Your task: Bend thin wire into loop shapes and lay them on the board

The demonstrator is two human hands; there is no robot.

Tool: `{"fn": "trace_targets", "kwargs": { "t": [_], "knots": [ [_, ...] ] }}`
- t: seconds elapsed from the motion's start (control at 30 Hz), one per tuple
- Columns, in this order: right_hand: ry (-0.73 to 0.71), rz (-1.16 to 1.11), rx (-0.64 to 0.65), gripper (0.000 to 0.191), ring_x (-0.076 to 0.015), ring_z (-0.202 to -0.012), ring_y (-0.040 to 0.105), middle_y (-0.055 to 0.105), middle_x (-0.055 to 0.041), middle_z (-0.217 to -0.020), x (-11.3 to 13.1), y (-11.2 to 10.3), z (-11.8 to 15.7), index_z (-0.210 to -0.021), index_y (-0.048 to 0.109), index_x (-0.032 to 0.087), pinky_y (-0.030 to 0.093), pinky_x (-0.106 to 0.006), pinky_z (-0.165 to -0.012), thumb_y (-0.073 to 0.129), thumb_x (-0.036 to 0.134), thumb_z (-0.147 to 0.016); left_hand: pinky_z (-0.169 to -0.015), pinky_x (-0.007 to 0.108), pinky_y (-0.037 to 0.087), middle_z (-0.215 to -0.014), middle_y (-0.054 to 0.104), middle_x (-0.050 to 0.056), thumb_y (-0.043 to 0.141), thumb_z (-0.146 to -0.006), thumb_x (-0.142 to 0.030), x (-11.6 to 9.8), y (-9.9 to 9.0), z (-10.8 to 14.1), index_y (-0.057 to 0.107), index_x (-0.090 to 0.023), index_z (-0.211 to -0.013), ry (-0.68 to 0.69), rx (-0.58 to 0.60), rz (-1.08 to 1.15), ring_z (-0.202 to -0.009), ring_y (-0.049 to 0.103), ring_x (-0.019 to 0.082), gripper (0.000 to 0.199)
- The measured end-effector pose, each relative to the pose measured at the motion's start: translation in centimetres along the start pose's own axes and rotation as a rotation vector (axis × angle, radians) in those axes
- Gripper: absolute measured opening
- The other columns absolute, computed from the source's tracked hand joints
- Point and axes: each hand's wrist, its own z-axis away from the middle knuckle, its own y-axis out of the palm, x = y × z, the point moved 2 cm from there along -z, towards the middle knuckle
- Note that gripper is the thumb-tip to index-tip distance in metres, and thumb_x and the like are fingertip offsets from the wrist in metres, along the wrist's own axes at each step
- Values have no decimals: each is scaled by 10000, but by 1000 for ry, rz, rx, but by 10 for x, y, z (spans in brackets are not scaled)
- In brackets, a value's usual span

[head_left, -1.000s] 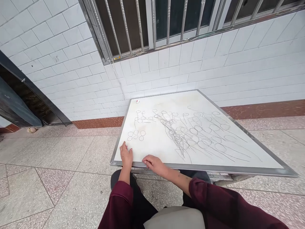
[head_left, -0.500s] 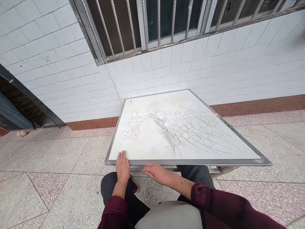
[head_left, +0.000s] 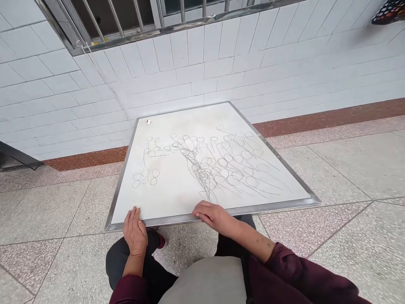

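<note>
A white board with a metal frame spreads in front of me, covered with thin dark pencil-like loops, circles and long strokes. My left hand lies flat across its near left edge, fingers stretched out and close together. Over the near edge, right of it, my right hand is closed, fingers curled with the thumb against them. Whatever it holds, if anything, is hidden. A dense tangle of lines rises just beyond that hand. Near the far left corner sits a small white and red object, too small to name.
Behind the board stands a white tiled wall with a barred window above. Speckled floor tiles surround the board. My knees reach under its near edge. A dark patterned item shows at the upper right.
My right hand has moved from below the near edge up onto it. The left hand still rests on the edge. My view has tilted down and shifted right.
</note>
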Motion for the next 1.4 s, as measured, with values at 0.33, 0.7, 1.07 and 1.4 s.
{"fn": "trace_targets", "kwargs": {
  "t": [0.33, 0.7, 1.07, 1.4],
  "knots": [
    [211, 459, -266, 202, -215, -885, 619, 641, -83, -940, -69, -53, 6, -1009, 675, 198, 562, -341, -725, 515, 142, -899, -1091, 509, 306, -1326, 562, 180, 300, -948, -198, -4, 5, 0, 506, -97, -1314, -7, -46, -49, -1314, 427, 272, 433],
    [288, 618, -184, 169, -195, -870, 568, 610, -67, -937, -81, -42, 6, -990, 659, 198, 512, -283, -701, 515, 152, -912, -1072, 517, 332, -1314, 574, 174, 326, -938, -199, -4, 8, -4, 518, -110, -1309, -23, -62, -16, -1264, 486, 279, 427],
    [306, 564, -217, 175, -184, -845, 570, 578, -58, -915, -85, -41, 9, -917, 618, 196, 526, -288, -725, 447, 186, -948, -1041, 529, 340, -1258, 595, 190, 458, -908, -254, -20, -1, -9, 508, -107, -1303, -123, -88, -8, -1225, 503, 313, 424],
    [108, 413, -475, 158, -189, -949, 572, 589, -83, -992, -57, -66, 3, -1002, 563, 197, 537, -349, -836, 413, 164, -963, -934, 391, 434, -1189, 626, 117, 496, -911, -417, -176, 24, -70, 520, -204, -1264, -527, 561, 940, -1113, 570, 229, 413]
  ]
}}
